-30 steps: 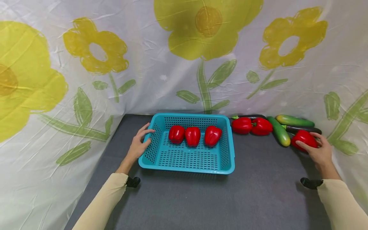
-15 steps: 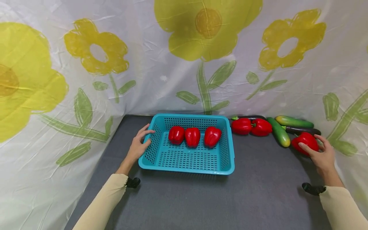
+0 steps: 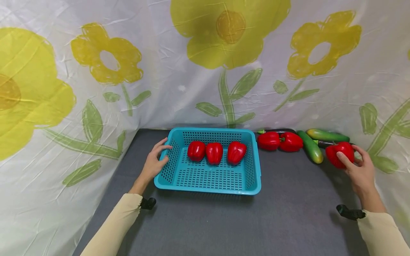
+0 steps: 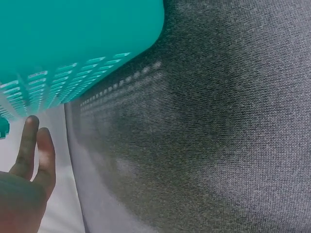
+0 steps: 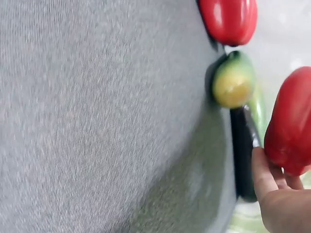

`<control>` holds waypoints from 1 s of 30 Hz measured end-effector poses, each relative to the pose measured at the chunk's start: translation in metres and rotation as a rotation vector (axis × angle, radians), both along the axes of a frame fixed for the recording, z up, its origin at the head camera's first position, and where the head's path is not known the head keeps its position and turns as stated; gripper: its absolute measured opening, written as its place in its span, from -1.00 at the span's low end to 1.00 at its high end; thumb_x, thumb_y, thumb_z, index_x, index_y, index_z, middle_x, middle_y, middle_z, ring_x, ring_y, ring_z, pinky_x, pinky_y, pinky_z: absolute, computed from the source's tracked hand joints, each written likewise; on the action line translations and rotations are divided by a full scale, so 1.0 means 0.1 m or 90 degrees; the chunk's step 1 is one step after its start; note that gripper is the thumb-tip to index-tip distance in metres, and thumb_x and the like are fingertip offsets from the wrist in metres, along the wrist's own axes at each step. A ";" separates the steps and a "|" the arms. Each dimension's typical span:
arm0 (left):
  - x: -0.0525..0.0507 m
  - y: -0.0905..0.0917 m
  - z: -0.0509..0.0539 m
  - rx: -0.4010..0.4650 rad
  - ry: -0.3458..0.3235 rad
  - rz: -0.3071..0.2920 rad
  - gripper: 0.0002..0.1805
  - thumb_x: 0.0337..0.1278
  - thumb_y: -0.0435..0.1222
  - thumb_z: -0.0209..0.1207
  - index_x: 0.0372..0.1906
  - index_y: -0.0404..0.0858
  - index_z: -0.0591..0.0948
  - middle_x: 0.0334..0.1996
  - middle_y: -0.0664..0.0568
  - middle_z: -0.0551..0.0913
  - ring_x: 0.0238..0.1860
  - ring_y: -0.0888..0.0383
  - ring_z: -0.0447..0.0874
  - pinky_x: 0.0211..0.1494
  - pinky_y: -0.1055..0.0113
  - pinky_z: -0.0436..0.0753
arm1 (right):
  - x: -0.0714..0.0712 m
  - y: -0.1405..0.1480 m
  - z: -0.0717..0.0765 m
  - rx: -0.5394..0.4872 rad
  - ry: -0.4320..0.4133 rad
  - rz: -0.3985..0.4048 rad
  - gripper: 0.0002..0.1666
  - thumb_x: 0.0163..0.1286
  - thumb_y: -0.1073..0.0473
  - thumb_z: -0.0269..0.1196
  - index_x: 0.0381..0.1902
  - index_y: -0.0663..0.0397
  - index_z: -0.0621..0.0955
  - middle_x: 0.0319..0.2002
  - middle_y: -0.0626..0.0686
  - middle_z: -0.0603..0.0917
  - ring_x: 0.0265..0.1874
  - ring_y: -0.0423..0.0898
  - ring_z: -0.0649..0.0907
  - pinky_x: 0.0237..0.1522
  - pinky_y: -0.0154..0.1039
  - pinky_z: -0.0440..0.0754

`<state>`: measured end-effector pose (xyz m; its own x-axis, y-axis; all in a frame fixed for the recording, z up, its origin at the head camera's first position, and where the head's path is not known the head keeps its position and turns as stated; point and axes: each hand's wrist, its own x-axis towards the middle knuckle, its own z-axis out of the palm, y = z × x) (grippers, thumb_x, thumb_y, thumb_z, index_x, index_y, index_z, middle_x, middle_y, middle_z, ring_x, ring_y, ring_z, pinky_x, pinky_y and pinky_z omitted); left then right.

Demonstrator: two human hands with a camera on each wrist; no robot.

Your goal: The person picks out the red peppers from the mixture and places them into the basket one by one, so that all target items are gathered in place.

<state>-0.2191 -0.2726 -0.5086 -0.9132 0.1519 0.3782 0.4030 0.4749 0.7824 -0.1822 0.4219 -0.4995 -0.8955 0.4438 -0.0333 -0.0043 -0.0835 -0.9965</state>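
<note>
Up off the counter, near its back right corner, a red pepper is held by the right hand, clasped between thumb and fingers! An eggplant is partly hidden behind it, with a cucumber laid alongside. At the left side of the blue basket, the left hand is placed, fingers loosely spread; three peppers are contained inside, two more peppers lined up near the back edge.

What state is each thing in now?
Glossy red bell pepper: gripped by right hand, apparently lifted
Rectangular blue plastic basket: upright, holding three red peppers
Left hand: fingers at basket's left rim
Two other red peppers: lying outside basket
Two long green-yellow cucumbers: lying outside
Two dark, long eggplants: partly hidden
</note>
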 end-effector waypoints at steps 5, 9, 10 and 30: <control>-0.02 -0.03 -0.05 0.008 -0.006 -0.011 -0.61 0.18 -0.64 0.08 0.13 -0.49 0.58 0.49 -0.24 0.25 0.46 -0.26 0.18 0.21 -0.30 0.35 | 0.00 -0.09 0.05 -0.042 0.051 0.034 -0.29 0.39 0.36 0.31 0.42 -0.24 0.43 -0.06 -0.07 0.43 -0.23 -0.33 0.58 -0.45 -0.42 0.64; -0.02 -0.03 -0.06 0.017 -0.008 -0.009 -0.62 0.19 -0.65 0.07 0.11 -0.50 0.57 0.50 -0.25 0.23 0.47 -0.27 0.15 0.25 -0.34 0.30 | -0.01 -0.16 0.08 -0.058 0.077 0.078 -0.28 0.45 0.35 0.25 0.48 -0.21 0.37 0.00 -0.07 0.41 -0.16 -0.30 0.55 -0.40 -0.40 0.66; -0.02 -0.03 -0.06 0.016 -0.009 -0.007 -0.63 0.19 -0.65 0.06 0.11 -0.49 0.57 0.50 -0.25 0.23 0.47 -0.27 0.14 0.26 -0.35 0.28 | -0.01 -0.18 0.08 -0.061 0.079 0.087 -0.28 0.45 0.35 0.24 0.48 -0.22 0.37 0.01 -0.07 0.40 -0.14 -0.28 0.54 -0.40 -0.39 0.66; 0.16 0.12 0.29 0.028 -0.025 -0.011 -0.67 0.22 -0.67 0.01 0.06 -0.53 0.57 0.45 -0.45 0.21 0.45 -0.41 0.10 0.25 -0.39 0.27 | -0.06 -0.61 0.26 -0.050 0.056 0.203 -0.38 0.54 0.21 0.17 0.44 -0.33 0.28 0.09 -0.07 0.32 -0.01 -0.18 0.44 -0.31 -0.35 0.68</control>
